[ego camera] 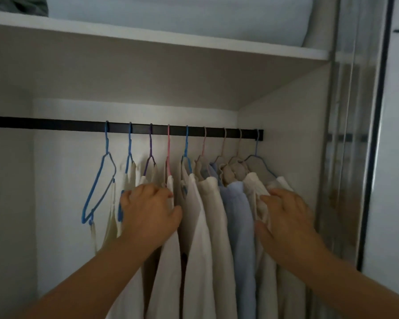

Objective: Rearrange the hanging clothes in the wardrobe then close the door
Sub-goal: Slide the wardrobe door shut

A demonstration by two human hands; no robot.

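Nine hangers (168, 148) hook over one dark rail (44, 123): four blue, one purple, one bright pink, and three pale pink or beige. The leftmost blue hanger (99, 187) carries at most a thin cream strap; the other eight each carry a garment, seven cream or beige and one light blue garment (237, 210). Two hands are among them, the left hand (151, 211) and the right hand (286, 217). One shelf (148, 38) runs above.

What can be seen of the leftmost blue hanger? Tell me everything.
The leftmost blue hanger is thin, apparently coated wire, hooked over the black rail at the left end of the row. It hangs turned edge-on and tilted, its lower corner bent into a small loop. A cream strappy garment dangles from its lower part. Neither hand touches it; the left hand rests on neighbouring clothes.
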